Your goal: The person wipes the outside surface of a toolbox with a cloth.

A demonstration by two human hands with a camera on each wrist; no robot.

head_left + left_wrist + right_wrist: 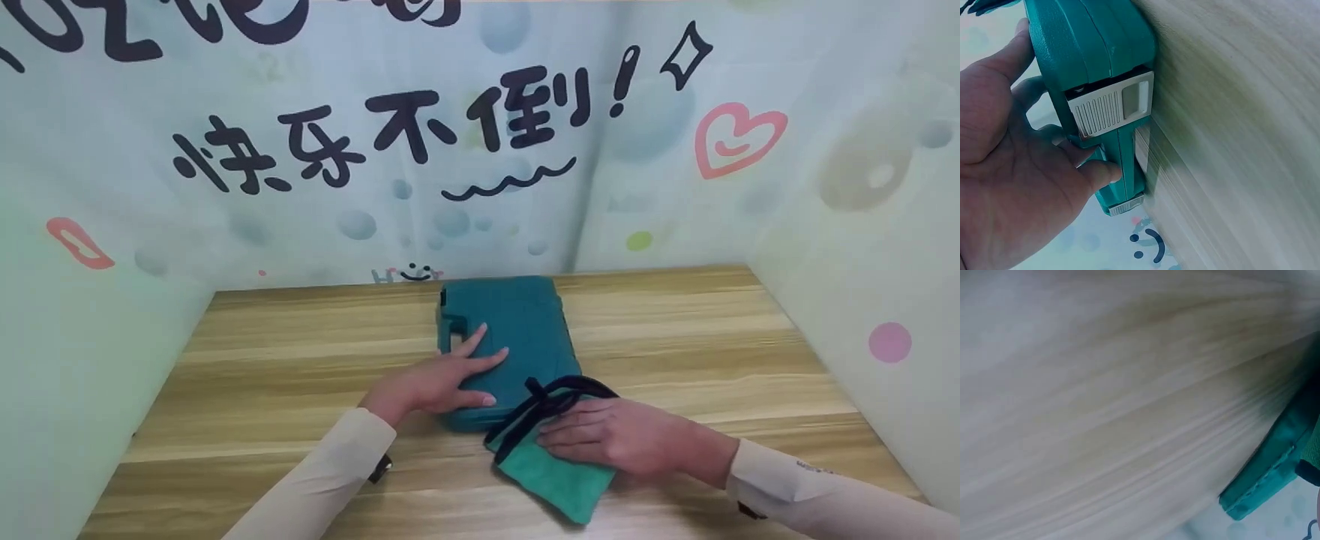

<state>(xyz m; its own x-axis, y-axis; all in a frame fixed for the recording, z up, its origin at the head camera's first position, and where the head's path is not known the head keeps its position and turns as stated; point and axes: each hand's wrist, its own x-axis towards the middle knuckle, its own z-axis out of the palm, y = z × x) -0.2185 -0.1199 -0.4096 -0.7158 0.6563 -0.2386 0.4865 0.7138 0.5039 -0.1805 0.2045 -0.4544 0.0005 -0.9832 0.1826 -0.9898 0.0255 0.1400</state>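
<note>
A teal hard plastic case [517,322] lies flat on the table. My left hand [439,379] rests on its handle side with spread fingers on the lid. In the left wrist view, the case's metal latch [1112,104] shows beside that hand [1022,152], and one finger is at the handle. My right hand [619,435] lies with fairly straight fingers on a green cloth [566,480] with black edging, at the case's near right corner. Its thumb is hidden. The right wrist view catches only the case's edge [1264,484] and a bit of cloth [1312,450].
The wood-grain table [300,375] extends to both sides of the case. A printed backdrop [420,217] stands behind its far edge, and pale side panels [862,262] bound it left and right. Both forearms wear light sleeves [330,465].
</note>
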